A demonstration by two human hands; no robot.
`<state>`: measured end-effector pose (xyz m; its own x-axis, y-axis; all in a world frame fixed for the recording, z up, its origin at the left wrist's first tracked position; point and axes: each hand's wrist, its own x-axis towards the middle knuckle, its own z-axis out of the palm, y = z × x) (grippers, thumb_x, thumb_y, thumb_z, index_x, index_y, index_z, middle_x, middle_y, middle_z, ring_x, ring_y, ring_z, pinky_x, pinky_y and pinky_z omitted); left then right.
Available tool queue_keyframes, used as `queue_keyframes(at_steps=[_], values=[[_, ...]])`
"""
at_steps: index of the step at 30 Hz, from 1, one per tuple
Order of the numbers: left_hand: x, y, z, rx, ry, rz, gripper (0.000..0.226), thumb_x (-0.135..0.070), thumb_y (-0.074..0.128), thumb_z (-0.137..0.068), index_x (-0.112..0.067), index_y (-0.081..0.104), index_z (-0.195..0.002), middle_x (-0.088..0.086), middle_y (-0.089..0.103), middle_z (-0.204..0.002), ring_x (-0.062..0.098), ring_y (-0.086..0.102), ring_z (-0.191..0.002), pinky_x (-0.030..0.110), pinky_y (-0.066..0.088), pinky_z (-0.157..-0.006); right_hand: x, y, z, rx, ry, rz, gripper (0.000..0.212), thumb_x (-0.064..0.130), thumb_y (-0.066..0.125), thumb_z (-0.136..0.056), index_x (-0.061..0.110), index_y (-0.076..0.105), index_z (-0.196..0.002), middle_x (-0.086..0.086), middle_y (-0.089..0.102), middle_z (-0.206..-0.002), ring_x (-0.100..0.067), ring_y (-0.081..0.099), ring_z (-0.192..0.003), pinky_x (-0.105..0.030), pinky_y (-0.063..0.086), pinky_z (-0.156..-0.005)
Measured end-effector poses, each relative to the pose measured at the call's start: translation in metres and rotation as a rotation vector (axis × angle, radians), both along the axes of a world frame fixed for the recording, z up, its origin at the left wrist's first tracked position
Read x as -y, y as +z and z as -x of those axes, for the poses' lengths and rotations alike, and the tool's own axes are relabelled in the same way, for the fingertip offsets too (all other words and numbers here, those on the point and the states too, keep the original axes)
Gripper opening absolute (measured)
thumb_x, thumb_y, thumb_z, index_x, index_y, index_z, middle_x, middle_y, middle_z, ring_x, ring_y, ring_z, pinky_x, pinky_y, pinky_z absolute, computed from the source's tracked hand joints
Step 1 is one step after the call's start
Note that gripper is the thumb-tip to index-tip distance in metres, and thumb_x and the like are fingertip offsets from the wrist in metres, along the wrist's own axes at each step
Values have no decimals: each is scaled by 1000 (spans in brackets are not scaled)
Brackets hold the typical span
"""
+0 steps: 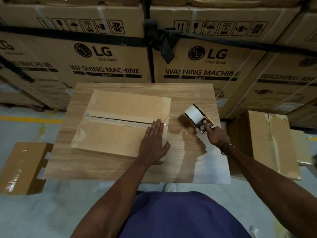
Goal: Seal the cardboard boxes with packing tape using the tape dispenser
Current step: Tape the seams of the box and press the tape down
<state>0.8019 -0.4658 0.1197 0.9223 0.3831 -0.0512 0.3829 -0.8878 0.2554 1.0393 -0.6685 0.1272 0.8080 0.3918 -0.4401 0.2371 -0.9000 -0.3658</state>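
A brown cardboard box [120, 121] lies on a wooden table [188, 100], its two top flaps meeting along a centre seam that shows a dark gap. My left hand [155, 140] presses flat on the box's right end, fingers straight, thumb over the near edge. To the right of the box, my right hand [217, 135] grips the handle of a tape dispenser [197, 117] with a white tape roll, held just above the table and apart from the box.
Large washing machine cartons [109, 54] stacked behind the table form a wall. A taped cardboard box [271, 143] stands on the floor at the right. A flattened carton [24, 167] lies on the floor at the left.
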Motion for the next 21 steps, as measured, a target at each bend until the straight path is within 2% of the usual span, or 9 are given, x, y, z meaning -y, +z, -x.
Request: queue_keyframes(at_steps=[1, 3, 6, 10, 13, 15, 18, 20, 21], values=[[0, 0, 0, -2, -2, 1, 94, -53, 45, -92, -6, 5, -164, 10, -4, -173, 23, -6, -159, 44, 10, -128, -3, -2, 7, 45, -47, -31, 98, 92, 15, -85, 9, 67, -79, -12, 58, -68, -34, 57, -67, -38, 43, -61], [-1, -1, 0, 2, 1, 0, 95, -52, 46, -91, -6, 5, -164, 10, -3, -173, 23, -6, -159, 43, 11, -128, -10, -8, 22, 102, -101, -42, 85, 86, 26, -90, 12, 60, -70, -13, 60, -69, -34, 57, -67, -36, 38, -57], [-1, -1, 1, 15, 10, 3, 96, -52, 48, -91, -7, 5, -164, 9, -2, -173, 22, -5, -159, 43, 11, -128, -18, -24, 41, 121, -153, -40, 68, 71, 42, -97, 7, 60, -87, -22, 67, -90, -42, 64, -85, -39, 40, -64], [0, -1, 0, 24, 9, -4, 95, -51, 48, -92, -7, 4, -164, 9, -3, -173, 21, -6, -159, 42, 10, -129, -14, -54, 52, -10, -191, -84, 62, 63, 54, -98, 1, 55, -104, -27, 64, -107, -47, 61, -102, -49, 47, -80], [0, 0, 2, 30, 8, -5, 94, -52, 47, -93, -7, 4, -164, 9, -3, -173, 21, -7, -159, 41, 9, -129, -6, -66, 52, -35, -159, -47, 73, 60, 58, -85, -7, 55, -113, -32, 58, -114, -50, 55, -110, -50, 45, -86], [0, 1, 2, 26, 7, -2, 92, -53, 44, -95, -7, 2, -164, 9, -5, -173, 21, -9, -159, 40, 7, -129, -8, -52, 59, 70, -222, -33, 67, 38, 67, -77, -7, 52, -124, -30, 53, -122, -49, 50, -115, -52, 45, -90], [1, 2, 1, 28, 18, 1, 85, -51, 35, -99, -6, 4, -164, 9, -4, -173, 20, -8, -159, 40, 7, -129, -28, -22, 77, 295, -226, -352, 38, 13, 61, -84, 1, 58, -120, -20, 61, -111, -37, 55, -102, -41, 46, -80], [1, 2, 0, 36, 19, 10, 77, -44, 32, -102, -5, 8, -164, 10, -1, -173, 22, -5, -159, 43, 13, -129, -56, -6, 96, 234, -123, -584, 16, 8, 63, -97, 7, 69, -112, -6, 71, -93, -23, 63, -84, -31, 43, -73], [0, 2, 0, 40, 14, 16, 74, -40, 31, -102, -5, 9, -164, 11, 0, -172, 22, -4, -160, 44, 15, -127, -73, -1, 106, 176, -94, -653, 14, 9, 63, -100, 8, 72, -110, -2, 73, -91, -18, 65, -83, -28, 44, -73]])
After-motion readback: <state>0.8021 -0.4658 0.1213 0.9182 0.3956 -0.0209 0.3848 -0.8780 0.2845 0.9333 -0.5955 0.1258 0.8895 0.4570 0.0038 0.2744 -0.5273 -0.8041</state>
